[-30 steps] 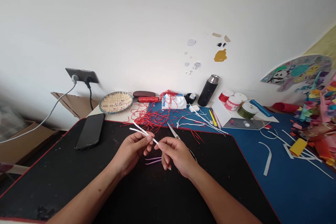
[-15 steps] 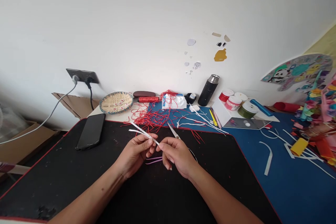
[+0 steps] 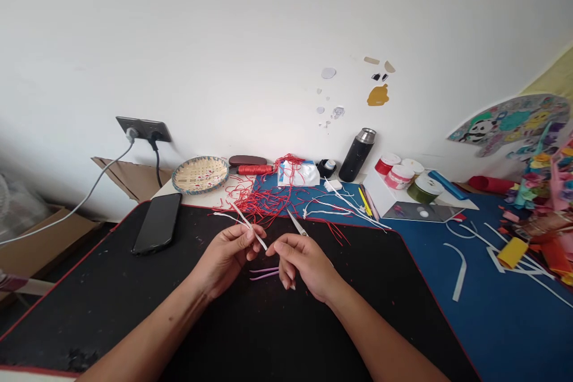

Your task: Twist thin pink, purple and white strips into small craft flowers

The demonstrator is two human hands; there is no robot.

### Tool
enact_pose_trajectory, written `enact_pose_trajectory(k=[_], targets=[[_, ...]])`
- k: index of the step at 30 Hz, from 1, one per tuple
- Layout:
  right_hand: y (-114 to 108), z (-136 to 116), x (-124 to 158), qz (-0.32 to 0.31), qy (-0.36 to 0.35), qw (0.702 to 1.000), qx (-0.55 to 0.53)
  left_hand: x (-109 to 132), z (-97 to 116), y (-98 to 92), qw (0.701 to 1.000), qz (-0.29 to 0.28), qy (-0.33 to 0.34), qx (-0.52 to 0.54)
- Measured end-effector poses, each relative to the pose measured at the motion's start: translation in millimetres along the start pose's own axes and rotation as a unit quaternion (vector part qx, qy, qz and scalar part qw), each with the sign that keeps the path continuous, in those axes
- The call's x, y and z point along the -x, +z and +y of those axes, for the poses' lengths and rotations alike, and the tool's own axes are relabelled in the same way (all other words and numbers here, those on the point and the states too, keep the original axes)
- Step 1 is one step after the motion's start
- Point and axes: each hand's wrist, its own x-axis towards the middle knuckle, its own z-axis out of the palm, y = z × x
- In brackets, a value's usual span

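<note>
My left hand (image 3: 233, 256) is closed, pinching a thin white strip (image 3: 244, 218) between thumb and fingers. Two tails of the strip fan out up and to the left, and a short end pokes out toward the right. Close beside that end is my right hand (image 3: 307, 265), its thumb resting against the curled index finger. Whether anything is between those fingertips I cannot make out. Behind the right hand lies a pair of scissors (image 3: 297, 224), blades pointing away and handles mostly hidden. Purple tweezers (image 3: 265, 273) lie on the black mat between the hands.
Red thread clippings (image 3: 264, 203) spread beyond the black mat (image 3: 277, 334). A phone (image 3: 157, 224) and a woven basket (image 3: 200, 175) lie left. Toward the back right stand a black thermos (image 3: 357, 155) and ribbon spools (image 3: 424, 188). White paper strips (image 3: 460, 274) lie on the right.
The strip's right end has come away from my right thumb, and a small gap shows there. Its two tails have turned and now spread wider. The view has shifted slightly.
</note>
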Motion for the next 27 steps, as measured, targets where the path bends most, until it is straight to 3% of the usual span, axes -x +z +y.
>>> enact_pose_trajectory(k=[5, 13, 21, 27], targets=[[-4.0, -1.0, -2.2, 0.062, -0.031, 0.998, -0.001, 2.3, 3.6, 0.4, 0.998, -0.027, -0.049, -0.013], [-0.7, -1.6, -0.2, 0.045, -0.037, 0.998, 0.013, 7.7, -4.5, 3.4, 0.98, -0.088, -0.177, -0.036], [1.0, -3.5, 0.4, 0.03, -0.043, 0.998, 0.016, 7.8, -7.7, 1.1, 0.973, -0.097, -0.21, -0.017], [0.3, -1.8, -0.6, 0.059, -0.072, 0.994, 0.062, 5.9, -5.5, 1.0, 0.974, -0.087, -0.209, -0.023]])
